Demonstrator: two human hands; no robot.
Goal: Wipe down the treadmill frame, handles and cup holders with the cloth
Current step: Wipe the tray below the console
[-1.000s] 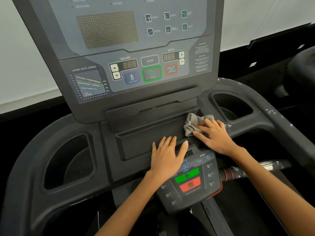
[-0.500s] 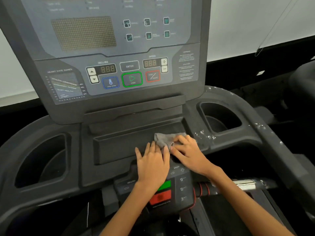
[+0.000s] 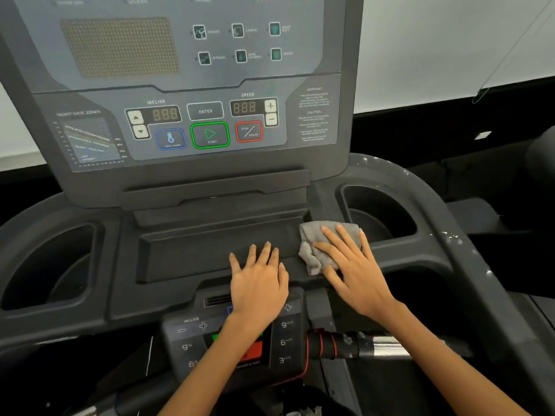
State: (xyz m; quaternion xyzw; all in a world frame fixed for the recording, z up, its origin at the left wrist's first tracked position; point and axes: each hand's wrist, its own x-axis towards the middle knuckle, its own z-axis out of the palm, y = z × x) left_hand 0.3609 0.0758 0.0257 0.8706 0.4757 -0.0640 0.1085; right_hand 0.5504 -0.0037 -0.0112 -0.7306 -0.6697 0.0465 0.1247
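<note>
A crumpled grey cloth [image 3: 312, 235] lies on the dark grey treadmill frame [image 3: 414, 250], at the right end of the shallow centre tray [image 3: 210, 250]. My right hand [image 3: 351, 265] presses flat on the cloth with straight fingers. My left hand [image 3: 258, 280] rests flat on the tray's front edge, just left of the cloth, fingers straight. The right cup holder [image 3: 378, 211] opens just beyond the cloth. The left cup holder [image 3: 51, 265] sits at the far left. A handle [image 3: 354, 345] with a black grip and a chrome section runs below my right forearm.
The upright console [image 3: 207, 115] with its display and buttons rises behind the tray. A lower control pad [image 3: 279, 343] with speed and incline keys sits under my left wrist. White specks mark the frame's right rail [image 3: 450, 235]. A white wall lies beyond.
My right hand has slid the cloth to the right along the tray, away from my left hand and toward the right cup holder. My left hand stays flat on the tray's front edge.
</note>
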